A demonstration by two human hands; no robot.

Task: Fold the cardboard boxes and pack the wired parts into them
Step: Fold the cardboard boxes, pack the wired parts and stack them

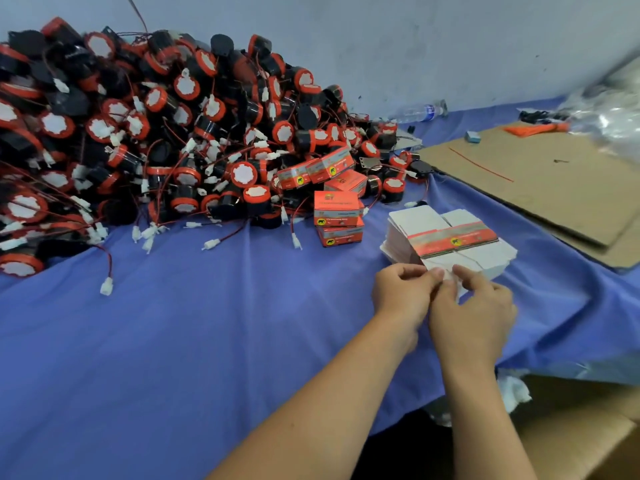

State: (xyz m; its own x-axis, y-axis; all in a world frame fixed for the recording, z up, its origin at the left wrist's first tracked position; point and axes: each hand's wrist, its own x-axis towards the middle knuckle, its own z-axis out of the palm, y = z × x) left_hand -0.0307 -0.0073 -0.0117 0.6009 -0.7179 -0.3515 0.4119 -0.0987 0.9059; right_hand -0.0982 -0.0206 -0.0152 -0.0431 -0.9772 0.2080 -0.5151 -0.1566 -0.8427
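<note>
From the head view, your left hand (403, 296) and right hand (474, 313) meet at the near edge of the stack of flat box blanks (446, 225), which lies on the blue-covered worktop (207, 341) right of centre. The fingers (417, 271) of your left hand are curled and pinch the white near flap of the top blank (453, 241). Your right hand's fingers pinch the same flap just beside them, so the two hands touch. The top blank carries an orange printed band across its middle and sits slightly skewed on the stack.

Left of the stack, two folded boxes (337, 216) stand one on the other. More orange boxes (317, 171) rest behind them, against the foot of the pile of wired parts (156, 133). That pile of black-and-orange round pieces with red wires and white plugs fills the far left of the worktop. One loose plug (106, 285) lies apart from it on the cloth.

To the right lies a flat cardboard sheet (536, 181). A water bottle (420, 112) lies by the wall, and clear plastic bags (609, 109) are bunched in the far right corner.
</note>
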